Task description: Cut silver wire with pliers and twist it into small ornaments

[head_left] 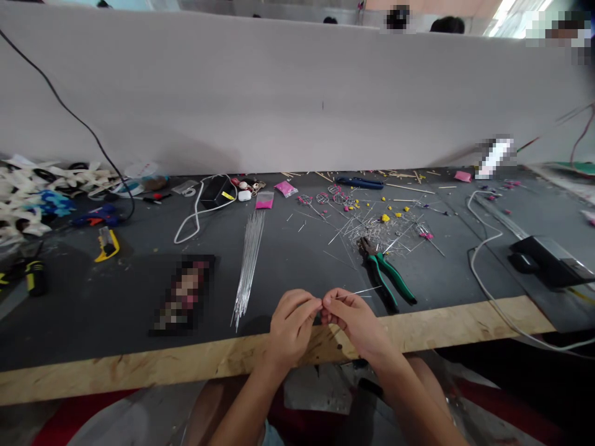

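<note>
Close together over the table's wooden front edge, my left hand (pixel 294 322) and my right hand (pixel 352 321) meet at the fingertips. Both are pinched closed. A thin metal wire (pixel 367 291) sticks out to the right from my right hand. Whatever the left fingertips grip is hidden by the fingers. Green-handled pliers (pixel 389 275) lie just right of my right hand, jaws pointing away from me. To the left of my hands rests a bundle of straight metal wires (pixel 249 266). Beyond the pliers is a pile of cut wire pieces (pixel 381 232).
Small pink bags (pixel 264 200), wire-frame pieces (pixel 322 198), and a dark blue tool (pixel 359 183) lie farther back. At left are a phone-like slab (pixel 183 296), a yellow cutter (pixel 107 243) and a glue gun (pixel 98 215). A white cable (pixel 483 272) crosses the wooden edge (pixel 139 365) at right.
</note>
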A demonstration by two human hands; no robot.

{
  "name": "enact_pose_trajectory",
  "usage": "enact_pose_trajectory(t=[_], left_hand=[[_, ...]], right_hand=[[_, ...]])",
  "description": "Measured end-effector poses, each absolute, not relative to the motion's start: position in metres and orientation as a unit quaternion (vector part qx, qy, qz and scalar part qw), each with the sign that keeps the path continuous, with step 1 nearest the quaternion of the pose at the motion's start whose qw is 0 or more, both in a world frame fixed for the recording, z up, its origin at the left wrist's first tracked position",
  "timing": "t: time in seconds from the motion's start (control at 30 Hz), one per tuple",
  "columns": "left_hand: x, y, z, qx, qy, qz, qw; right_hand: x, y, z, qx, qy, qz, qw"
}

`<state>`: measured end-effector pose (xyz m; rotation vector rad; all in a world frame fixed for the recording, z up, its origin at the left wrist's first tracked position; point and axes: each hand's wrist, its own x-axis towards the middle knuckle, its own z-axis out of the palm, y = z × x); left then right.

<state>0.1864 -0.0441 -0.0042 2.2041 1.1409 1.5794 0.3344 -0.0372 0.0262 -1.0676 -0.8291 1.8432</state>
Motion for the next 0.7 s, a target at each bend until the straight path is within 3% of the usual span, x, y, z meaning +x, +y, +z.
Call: enact_pose_trajectory(t=[0.3, 0.47, 0.7], left_hand=[[0.190, -0.044, -0.003, 0.737, 0.376, 0.550, 0.111], [0.190, -0.045, -0.001, 0.742, 0.388, 0.534, 0.115], [0.194, -0.048, -0.001, 0.643, 0.436, 0.547, 0.312]], right_hand=[[0.336, -0.040, 0.028, -0.371, -0.305, 0.776, 0.409], [0.335, -0.040, 0.021, -0.436, -0.413, 0.663, 0.447], [0.335, -0.043, 0.020, -0.466, -0.493, 0.579, 0.453]])
